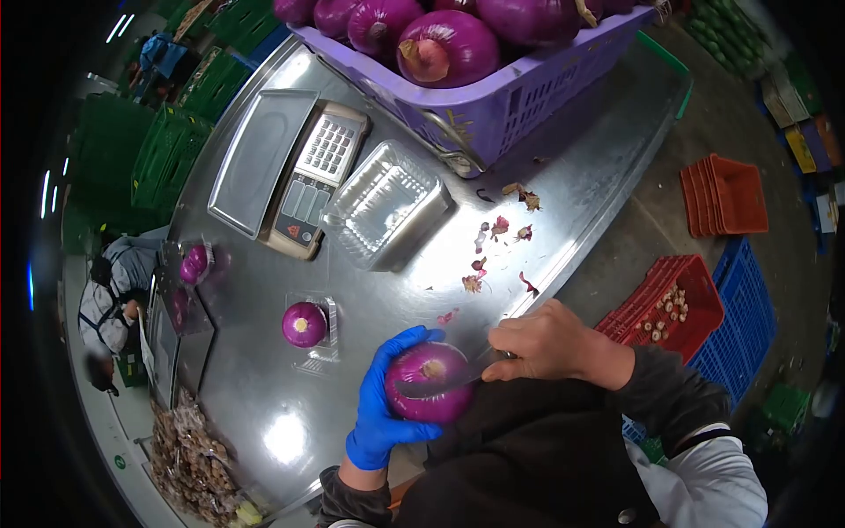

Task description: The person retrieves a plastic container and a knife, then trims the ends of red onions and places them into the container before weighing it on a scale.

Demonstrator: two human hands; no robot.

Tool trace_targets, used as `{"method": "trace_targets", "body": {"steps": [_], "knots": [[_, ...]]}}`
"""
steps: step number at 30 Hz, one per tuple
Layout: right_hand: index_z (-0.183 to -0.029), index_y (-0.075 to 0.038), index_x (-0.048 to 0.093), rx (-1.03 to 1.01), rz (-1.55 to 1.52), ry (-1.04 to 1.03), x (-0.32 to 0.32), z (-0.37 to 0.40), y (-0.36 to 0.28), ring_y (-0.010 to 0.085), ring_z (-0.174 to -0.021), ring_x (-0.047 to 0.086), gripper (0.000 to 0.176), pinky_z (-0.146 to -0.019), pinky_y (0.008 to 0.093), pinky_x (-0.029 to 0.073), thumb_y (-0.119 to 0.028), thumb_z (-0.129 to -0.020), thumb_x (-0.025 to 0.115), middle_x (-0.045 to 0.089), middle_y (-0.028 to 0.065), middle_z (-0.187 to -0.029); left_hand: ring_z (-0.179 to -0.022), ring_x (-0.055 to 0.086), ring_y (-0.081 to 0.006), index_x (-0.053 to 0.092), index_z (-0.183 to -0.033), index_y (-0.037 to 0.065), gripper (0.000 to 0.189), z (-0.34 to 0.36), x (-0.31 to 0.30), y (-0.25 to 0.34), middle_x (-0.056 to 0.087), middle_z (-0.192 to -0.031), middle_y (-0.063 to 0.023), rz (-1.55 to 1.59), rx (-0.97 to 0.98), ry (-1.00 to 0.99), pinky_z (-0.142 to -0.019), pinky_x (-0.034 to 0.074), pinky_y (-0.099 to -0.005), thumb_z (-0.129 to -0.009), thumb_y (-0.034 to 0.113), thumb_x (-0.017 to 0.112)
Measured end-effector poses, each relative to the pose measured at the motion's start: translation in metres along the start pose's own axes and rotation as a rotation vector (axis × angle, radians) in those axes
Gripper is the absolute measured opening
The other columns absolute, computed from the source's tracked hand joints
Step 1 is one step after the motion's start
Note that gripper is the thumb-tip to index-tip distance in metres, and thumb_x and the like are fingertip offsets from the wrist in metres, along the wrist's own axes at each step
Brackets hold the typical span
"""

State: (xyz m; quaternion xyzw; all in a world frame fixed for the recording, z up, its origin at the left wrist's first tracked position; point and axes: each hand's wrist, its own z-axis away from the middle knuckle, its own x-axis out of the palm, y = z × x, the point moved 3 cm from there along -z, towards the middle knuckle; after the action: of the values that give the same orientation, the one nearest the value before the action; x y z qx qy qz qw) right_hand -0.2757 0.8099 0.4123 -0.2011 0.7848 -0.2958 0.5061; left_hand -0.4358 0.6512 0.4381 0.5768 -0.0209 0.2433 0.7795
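A large purple onion (431, 407) is gripped by my left hand (377, 407), which wears a blue glove with the fingers wrapped round the onion's side. My bare right hand (547, 345) is closed round the handle of a knife (453, 380). The blade lies across the onion's top, beside its pale root end. To the left, another purple onion (304, 325) sits in a clear plastic tray (319, 356) on the steel table (387, 299). Onion skins and trimmings (500, 227) are scattered beyond my hands.
A purple crate (528, 97) of onions stands at the table's far end. Near it are a scale (308, 180) and stacked clear trays (387, 207). Bagged brown produce (189, 449) lies at lower left. On the right sits a red crate (695, 290) of trimmings. A person (119, 299) works at far left.
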Motion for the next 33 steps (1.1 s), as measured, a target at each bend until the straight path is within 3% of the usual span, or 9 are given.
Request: {"method": "trace_targets", "body": {"steps": [6,8,9,12,18,21,27,30,33], "knots": [[-0.068,-0.013,0.053,-0.025,0.055,0.025,-0.005,0.001,-0.001,0.0214,-0.045,0.053,0.043,-0.04,0.0317,0.039,-0.053,-0.085,0.061,0.048,0.0033,-0.055,-0.127,0.049,-0.0279,0.038,-0.138,-0.001,0.108,0.003,0.004,0.002,0.047,-0.138,-0.0187,-0.043,0.021,-0.045,-0.109,0.037,-0.0397,-0.046,0.018,0.092],[-0.073,-0.013,0.062,0.012,0.373,-0.01,-0.008,0.014,0.024,0.0235,-0.048,0.056,0.036,-0.042,0.0338,0.042,-0.047,-0.085,0.064,0.052,0.0049,-0.057,-0.127,0.048,-0.0286,0.039,-0.137,0.0,0.107,0.007,0.004,0.0,0.047,-0.138,-0.0194,-0.036,0.03,-0.04,-0.109,0.036,-0.0399,-0.046,0.018,0.092],[-0.077,-0.012,0.067,0.424,0.122,-0.057,-0.017,0.021,0.044,0.0261,-0.053,0.059,0.029,-0.046,0.036,0.045,-0.04,-0.085,0.065,0.057,0.0076,-0.059,-0.127,0.048,-0.0286,0.039,-0.137,0.0,0.107,0.004,0.004,-0.001,0.047,-0.138,-0.0194,-0.032,0.038,-0.043,-0.109,0.036,-0.0399,-0.046,0.018,0.092],[-0.074,-0.01,0.065,0.338,0.003,-0.007,-0.008,0.022,0.033,0.0285,-0.056,0.061,0.031,-0.05,0.0373,0.046,-0.038,-0.087,0.064,0.059,0.0097,-0.06,-0.129,0.047,-0.0299,0.039,-0.136,-0.001,0.104,0.0,0.0,-0.002,0.047,-0.139,-0.021,0.016,0.057,0.004,-0.111,0.035,-0.0415,-0.046,0.014,0.09],[-0.066,-0.007,0.055,0.42,-0.116,0.109,-0.015,0.009,0.026,0.0312,-0.053,0.056,0.04,-0.05,0.0393,0.044,-0.039,-0.088,0.064,0.056,0.0084,-0.058,-0.134,0.04,-0.0377,0.021,-0.148,0.001,0.108,-0.009,-0.009,-0.031,0.034,-0.148,-0.0204,0.708,0.015,0.23,-0.111,0.033,-0.0567,-0.065,0.031,0.083],[-0.067,-0.009,0.053,0.313,-0.066,0.151,-0.026,0.002,0.013,0.0292,-0.052,0.055,0.042,-0.047,0.0384,0.043,-0.044,-0.088,0.062,0.055,0.0069,-0.059,-0.128,0.043,-0.0451,0.013,-0.152,0.009,0.114,-0.015,-0.012,-0.045,0.04,-0.142,-0.0209,0.939,-0.04,0.054,-0.11,0.032,-0.0588,-0.066,0.034,0.084],[-0.066,-0.014,0.044,-0.132,0.15,0.149,-0.023,-0.003,-0.015,0.0146,-0.044,0.048,0.048,-0.039,0.0293,0.036,-0.055,-0.086,0.06,0.041,-0.0004,-0.056,-0.129,0.041,-0.046,0.01,-0.153,0.015,0.115,-0.008,0.008,-0.039,0.041,-0.139,-0.026,0.883,-0.107,-0.019,-0.109,0.033,-0.0593,-0.068,0.045,0.081],[-0.065,-0.012,0.046,-0.127,0.166,0.119,-0.015,-0.006,-0.012,0.0164,-0.045,0.049,0.052,-0.04,0.0311,0.036,-0.058,-0.086,0.058,0.039,0.0016,-0.057,-0.128,0.041,-0.0458,0.016,-0.152,0.013,0.108,-0.003,0.009,-0.048,0.04,-0.14,-0.025,0.939,-0.146,0.077,-0.104,0.038,-0.0629,-0.072,0.062,0.071],[-0.066,-0.011,0.046,-0.096,0.148,0.145,-0.009,-0.008,0.0,0.0168,-0.045,0.049,0.051,-0.04,0.0316,0.036,-0.057,-0.086,0.059,0.039,0.0018,-0.056,-0.128,0.041,-0.0456,0.021,-0.15,0.011,0.104,0.001,0.01,-0.049,0.04,-0.141,-0.0227,1.363,-0.253,0.048,-0.098,0.042,-0.0662,-0.075,0.071,0.06]]}}
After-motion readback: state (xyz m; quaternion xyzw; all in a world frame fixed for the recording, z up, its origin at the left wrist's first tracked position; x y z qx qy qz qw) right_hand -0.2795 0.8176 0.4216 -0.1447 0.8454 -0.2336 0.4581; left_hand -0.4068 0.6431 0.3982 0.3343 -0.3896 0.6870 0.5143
